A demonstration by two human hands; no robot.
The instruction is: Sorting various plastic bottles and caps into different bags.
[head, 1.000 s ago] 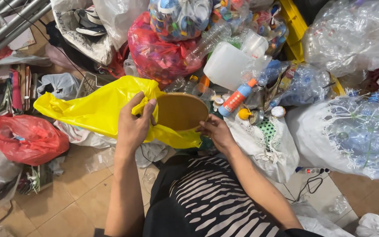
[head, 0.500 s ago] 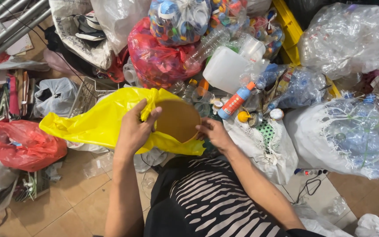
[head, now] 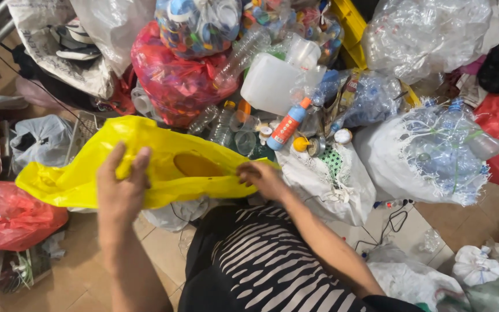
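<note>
A yellow plastic bag (head: 145, 167) is held stretched at the frame's centre-left: the left hand (head: 121, 188) is clamped on its edge at 8 o'clock, the right hand (head: 263, 178) pinches the rim at 3 o'clock, so the mouth gapes and something tan (head: 197, 166) shows inside. Bottle sacks (head: 434, 150) are piled beyond at 12.

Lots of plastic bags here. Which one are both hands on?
The yellow bag: left hand grips its upper edge, right hand its right end. The red bags and clear bags lie untouched.
</note>
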